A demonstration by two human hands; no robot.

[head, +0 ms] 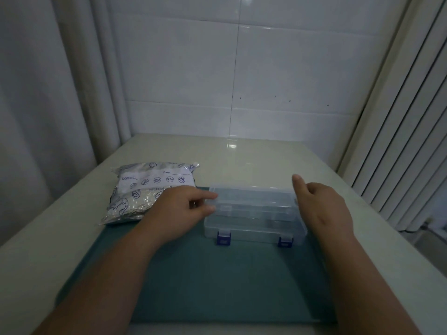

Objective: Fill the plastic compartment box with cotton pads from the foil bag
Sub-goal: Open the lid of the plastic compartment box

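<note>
A clear plastic compartment box with two blue latches lies on a teal mat, its lid down. Left of it lies a silver foil bag printed with blue sea creatures and a white label. My left hand sits at the box's left end, its fingertips touching the lid edge, and it covers part of the bag. My right hand hovers at the box's right end, the thumb raised and the fingers relaxed, holding nothing. No cotton pads are visible.
The teal mat covers the near middle of a pale table. A tiled wall stands behind, a curtain hangs at the left, and vertical white slats stand at the right.
</note>
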